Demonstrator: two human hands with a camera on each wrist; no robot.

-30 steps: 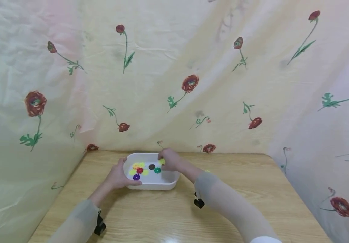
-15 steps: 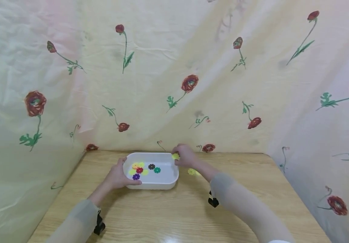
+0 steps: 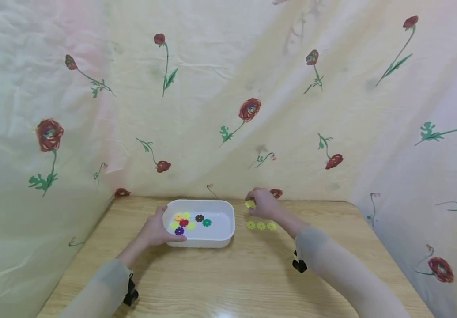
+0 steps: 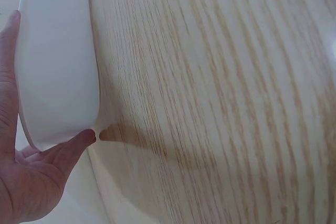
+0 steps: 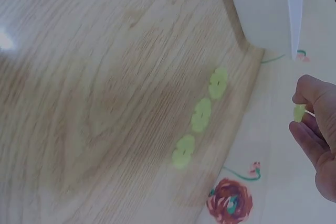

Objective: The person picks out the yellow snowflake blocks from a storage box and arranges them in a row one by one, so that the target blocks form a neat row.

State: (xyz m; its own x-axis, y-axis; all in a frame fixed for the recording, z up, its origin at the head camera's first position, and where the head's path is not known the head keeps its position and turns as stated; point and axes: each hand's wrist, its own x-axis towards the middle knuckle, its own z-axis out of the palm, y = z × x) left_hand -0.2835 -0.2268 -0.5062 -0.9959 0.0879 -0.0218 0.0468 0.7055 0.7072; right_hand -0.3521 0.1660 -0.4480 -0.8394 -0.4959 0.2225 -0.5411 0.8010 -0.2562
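Now the right hand [image 3: 266, 205] is out past the right end of the white tub [image 3: 202, 243], over the far part of the bench [image 3: 212, 282]; a second ago it was reaching inside the tub, and half a second ago it was at the right rim. Its grip is narrow, thumb and fingertips pinching a yellow flower-shaped piece [image 3: 250, 204]. That piece is now to the right of the tub and well apart from it, nearer the curtain [image 3: 196, 132] than the row of three yellow pieces [image 3: 261, 225] lying on the bench. All three show from the head now, while the right arm hid part of the row in both earlier pictures; in the right wrist view they lie flat in a line, just beside one another.

Meanwhile the left hand [image 3: 156, 228] stays where it was, its grip spread wide round the left end of the tub, thumb along the near side and fingers at the far corner. Inside, the cluster lies as before: red piece [image 3: 183, 223], purple piece [image 3: 179, 231] and orange piece [image 3: 178, 217] among other yellow ones at the left, with the dark brown piece [image 3: 199, 218] and green piece [image 3: 206, 223] near the middle
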